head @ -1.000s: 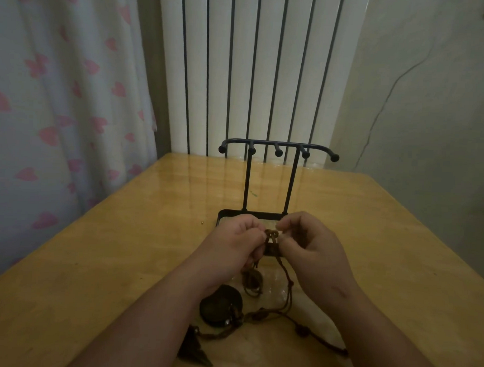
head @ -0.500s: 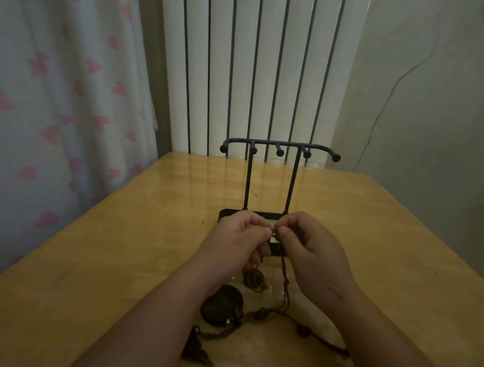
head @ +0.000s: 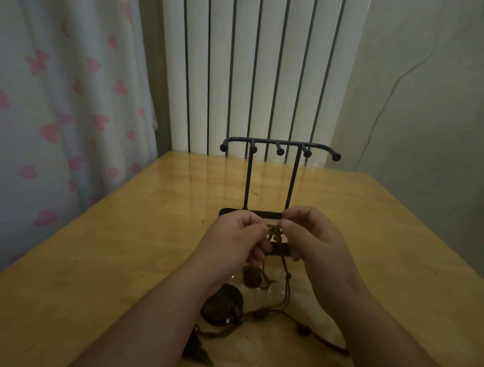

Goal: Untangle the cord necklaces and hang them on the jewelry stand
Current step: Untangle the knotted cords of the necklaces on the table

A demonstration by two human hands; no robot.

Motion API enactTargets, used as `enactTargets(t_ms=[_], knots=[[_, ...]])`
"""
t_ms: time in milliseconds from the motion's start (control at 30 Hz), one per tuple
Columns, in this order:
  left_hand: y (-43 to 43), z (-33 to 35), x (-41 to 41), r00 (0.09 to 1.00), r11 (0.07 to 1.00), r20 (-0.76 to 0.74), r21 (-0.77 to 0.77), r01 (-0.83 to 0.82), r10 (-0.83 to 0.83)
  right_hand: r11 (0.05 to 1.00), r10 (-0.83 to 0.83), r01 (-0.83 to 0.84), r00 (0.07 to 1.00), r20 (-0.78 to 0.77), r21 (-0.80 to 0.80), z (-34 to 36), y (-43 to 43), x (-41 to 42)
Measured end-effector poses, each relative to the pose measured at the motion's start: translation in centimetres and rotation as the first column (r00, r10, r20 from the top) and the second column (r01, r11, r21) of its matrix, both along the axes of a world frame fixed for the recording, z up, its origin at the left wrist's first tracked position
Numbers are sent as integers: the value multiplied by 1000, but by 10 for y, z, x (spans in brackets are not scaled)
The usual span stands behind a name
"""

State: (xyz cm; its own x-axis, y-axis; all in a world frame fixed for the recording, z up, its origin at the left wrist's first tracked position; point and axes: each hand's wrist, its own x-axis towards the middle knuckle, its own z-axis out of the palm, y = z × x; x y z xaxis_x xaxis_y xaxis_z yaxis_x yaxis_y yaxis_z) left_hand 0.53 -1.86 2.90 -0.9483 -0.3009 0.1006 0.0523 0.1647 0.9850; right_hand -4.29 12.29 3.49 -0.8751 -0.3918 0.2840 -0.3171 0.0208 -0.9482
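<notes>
Brown cord necklaces (head: 284, 283) lie tangled on the wooden table (head: 123, 256) in front of me. A knot of cord (head: 274, 230) is lifted between my hands. My left hand (head: 236, 238) pinches it from the left and my right hand (head: 313, 238) pinches it from the right. From the knot the cords hang down to a dark round pendant (head: 222, 307), a small brown pendant (head: 252, 278) and a dark pointed pendant (head: 196, 352). The black metal jewelry stand (head: 279, 149) rises just behind my hands, its hooks bare and its base partly hidden.
A white ribbed radiator (head: 261, 74) stands behind the table's far edge. A curtain with pink hearts (head: 59, 108) hangs on the left. A pale wall (head: 430, 93) with a thin cable closes the right side.
My hands have stayed in front of the stand's base, fingertips working at the knot. They closed tightly together, then parted slightly, so the knot shows between them again.
</notes>
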Motion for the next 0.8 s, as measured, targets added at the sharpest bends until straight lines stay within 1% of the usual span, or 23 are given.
enactTargets(t_ms=[100,167,233,267,367,433,533,633,700,800], knots=[[0,0,0,1000,1000,3,-20,5,-5,996,-32,38,997,-72,84,1,1,-1],[0,1,0,1000,1000,10,-28,4,-4,997,-61,64,997,-49,49,1,0,0],[0,0,0,999,1000,34,-14,16,-16,997,-59,62,996,66,-49,1,0,-1],[1,0,0,999,1000,50,-12,23,-22,994,-30,44,990,140,-102,1,0,-1],[1,-1,0,997,999,77,-17,31,-29,972,125,-50,938,322,-231,2,-1,-3],[2,-1,0,995,999,91,-36,38,-35,954,213,-104,895,391,-281,3,0,-4],[3,-1,0,995,997,95,-60,43,-37,937,278,-166,886,372,-306,4,1,-5],[5,1,1,994,997,102,-68,45,-38,934,281,-174,897,342,-311,5,5,-6],[4,1,1,996,997,92,-69,28,-22,906,321,-179,881,347,-383,4,7,-7],[2,2,0,998,998,68,-58,11,-8,815,421,-154,820,388,-559,2,8,-9]])
